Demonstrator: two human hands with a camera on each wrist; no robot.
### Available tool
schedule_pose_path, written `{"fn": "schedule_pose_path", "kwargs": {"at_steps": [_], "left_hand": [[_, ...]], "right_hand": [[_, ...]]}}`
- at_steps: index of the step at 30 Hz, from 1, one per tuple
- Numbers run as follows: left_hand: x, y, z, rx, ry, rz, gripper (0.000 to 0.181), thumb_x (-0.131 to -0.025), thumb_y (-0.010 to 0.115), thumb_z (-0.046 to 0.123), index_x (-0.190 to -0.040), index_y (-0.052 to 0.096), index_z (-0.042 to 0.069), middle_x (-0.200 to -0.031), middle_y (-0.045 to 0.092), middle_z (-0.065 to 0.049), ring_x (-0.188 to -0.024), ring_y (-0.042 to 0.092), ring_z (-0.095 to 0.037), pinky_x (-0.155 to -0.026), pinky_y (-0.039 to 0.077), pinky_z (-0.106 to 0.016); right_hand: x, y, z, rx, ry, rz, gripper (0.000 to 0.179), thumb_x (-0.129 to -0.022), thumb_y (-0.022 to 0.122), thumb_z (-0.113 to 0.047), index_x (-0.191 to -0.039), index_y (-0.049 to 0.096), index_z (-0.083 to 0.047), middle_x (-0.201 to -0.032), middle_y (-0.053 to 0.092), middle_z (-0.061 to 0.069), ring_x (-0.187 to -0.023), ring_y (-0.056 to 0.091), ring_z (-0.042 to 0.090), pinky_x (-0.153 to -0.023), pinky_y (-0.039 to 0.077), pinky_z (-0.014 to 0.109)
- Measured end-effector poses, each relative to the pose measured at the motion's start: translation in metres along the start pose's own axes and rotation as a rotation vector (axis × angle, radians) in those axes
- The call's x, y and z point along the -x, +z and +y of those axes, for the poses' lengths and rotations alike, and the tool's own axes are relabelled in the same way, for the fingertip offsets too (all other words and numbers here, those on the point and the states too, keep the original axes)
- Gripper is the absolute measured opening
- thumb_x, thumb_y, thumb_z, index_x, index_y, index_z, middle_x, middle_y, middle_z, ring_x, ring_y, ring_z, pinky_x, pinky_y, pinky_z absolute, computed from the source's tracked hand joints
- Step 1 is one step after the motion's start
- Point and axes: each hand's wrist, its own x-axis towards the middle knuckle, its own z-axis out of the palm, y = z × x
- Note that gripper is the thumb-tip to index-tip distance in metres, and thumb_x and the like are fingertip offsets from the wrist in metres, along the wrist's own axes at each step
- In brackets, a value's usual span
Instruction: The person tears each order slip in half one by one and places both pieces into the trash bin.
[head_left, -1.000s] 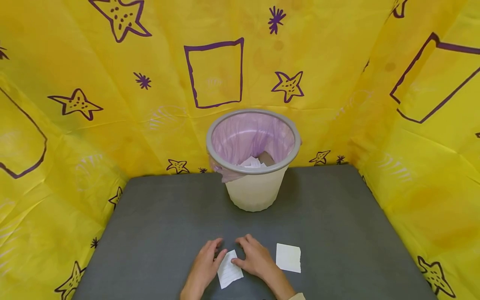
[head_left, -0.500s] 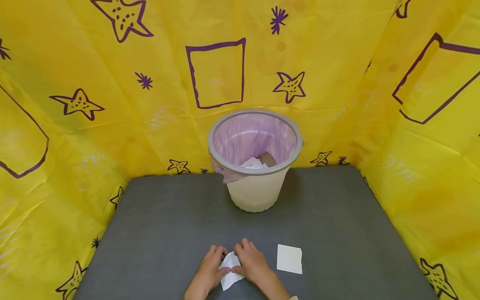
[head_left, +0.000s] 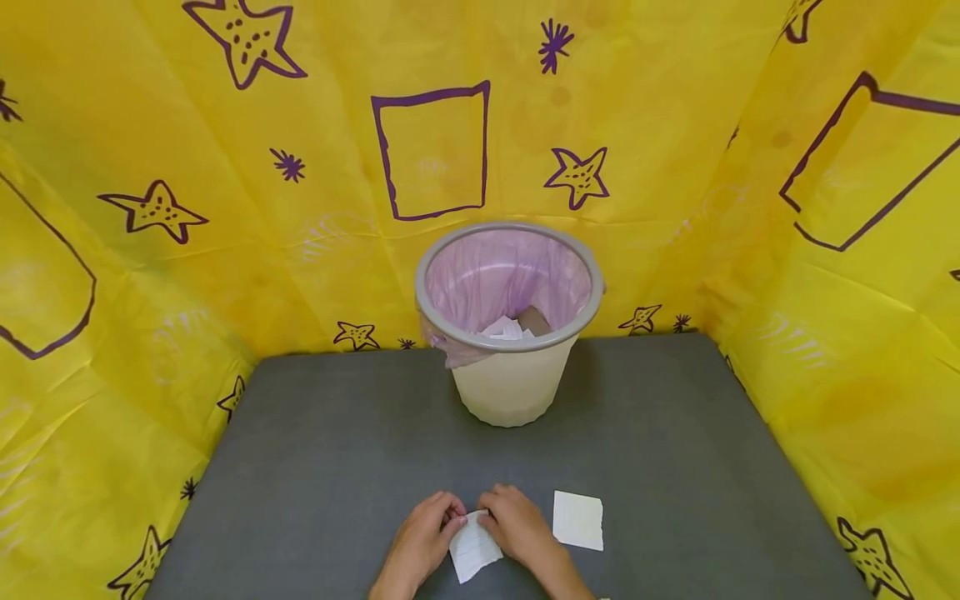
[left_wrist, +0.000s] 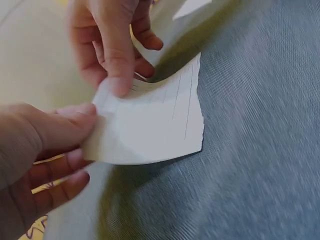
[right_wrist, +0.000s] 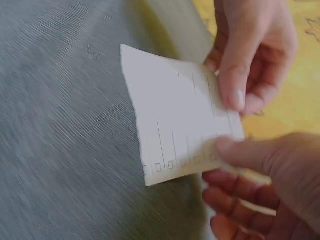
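Drawn together from a spread stance 1 second earlier, a person's left hand [head_left: 424, 535] and right hand [head_left: 519, 525] now pinch a white, ruled paper sheet [head_left: 476, 550] along its far edge, opposite a ragged torn side. Each grip is clamped on the sheet, thumbs on top; the pinched edge bends up from the dark grey bench [head_left: 337, 433], putting the piece under 2-handed control. To the right, a 2nd white, squarish sheet [head_left: 577, 521] lies flat and untouched. Beyond stands a cream, round bin [head_left: 508, 387] with a translucent pink liner [head_left: 476, 275], paper scraps [head_left: 504, 327] inside.
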Motion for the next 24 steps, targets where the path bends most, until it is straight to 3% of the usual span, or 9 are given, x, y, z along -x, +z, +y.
{"fn": "schedule_pose_path", "kwargs": {"at_steps": [3, 6, 8, 15, 20, 24], "left_hand": [[-0.007, 0.002, 0.004, 0.068, 0.055, 0.06, 0.006, -0.089, 0.068, 0.016, -0.085, 0.063, 0.016, -0.079, 0.058, 0.01, -0.071, 0.051, 0.003, -0.061, 0.044, -0.018], [-0.014, 0.003, 0.01, 0.087, 0.143, 0.142, 0.007, -0.086, 0.069, 0.013, -0.086, 0.063, 0.016, -0.079, 0.058, 0.01, -0.072, 0.051, 0.002, -0.063, 0.045, -0.017], [-0.019, 0.002, 0.014, 0.091, 0.169, 0.179, 0.009, -0.085, 0.071, 0.011, -0.087, 0.063, 0.017, -0.08, 0.058, 0.011, -0.074, 0.051, 0.003, -0.064, 0.045, -0.017], [-0.027, -0.003, 0.025, 0.154, 0.148, 0.213, 0.012, -0.084, 0.071, 0.008, -0.086, 0.065, 0.018, -0.081, 0.059, 0.013, -0.069, 0.047, 0.005, -0.06, 0.044, -0.016], [-0.031, -0.002, 0.031, 0.188, 0.19, 0.247, 0.008, -0.085, 0.071, 0.009, -0.086, 0.067, 0.016, -0.079, 0.061, 0.01, -0.067, 0.049, 0.006, -0.058, 0.046, -0.015], [-0.033, 0.0, 0.035, 0.196, 0.223, 0.329, 0.005, -0.084, 0.073, 0.01, -0.084, 0.069, 0.014, -0.077, 0.063, 0.01, -0.067, 0.053, 0.004, -0.06, 0.046, -0.013]], "right_hand": [[0.0, -0.013, 0.005, -0.082, -0.005, 0.009, 0.006, -0.087, 0.069, -0.015, -0.082, 0.066, -0.016, -0.071, 0.054, -0.008, -0.065, 0.042, -0.001, -0.057, 0.035, 0.015], [0.0, -0.022, 0.007, -0.162, -0.034, 0.051, 0.007, -0.092, 0.065, -0.017, -0.085, 0.066, -0.015, -0.075, 0.059, -0.009, -0.066, 0.044, -0.004, -0.059, 0.038, 0.013], [0.001, -0.025, 0.009, -0.2, -0.044, 0.088, 0.01, -0.094, 0.062, -0.02, -0.087, 0.066, -0.015, -0.078, 0.062, -0.008, -0.067, 0.046, -0.006, -0.06, 0.04, 0.012], [-0.001, -0.031, 0.011, -0.366, -0.042, 0.211, 0.01, -0.096, 0.06, -0.017, -0.089, 0.067, -0.014, -0.071, 0.058, -0.007, -0.062, 0.041, -0.007, -0.056, 0.038, 0.012], [-0.002, -0.034, 0.013, -0.423, -0.058, 0.236, 0.01, -0.096, 0.06, -0.016, -0.089, 0.068, -0.014, -0.073, 0.063, -0.006, -0.062, 0.042, -0.009, -0.055, 0.039, 0.011], [-0.001, -0.037, 0.015, -0.514, -0.031, 0.217, 0.012, -0.097, 0.058, -0.015, -0.09, 0.068, -0.012, -0.07, 0.062, 0.0, -0.061, 0.043, -0.008, -0.054, 0.04, 0.013]]}}
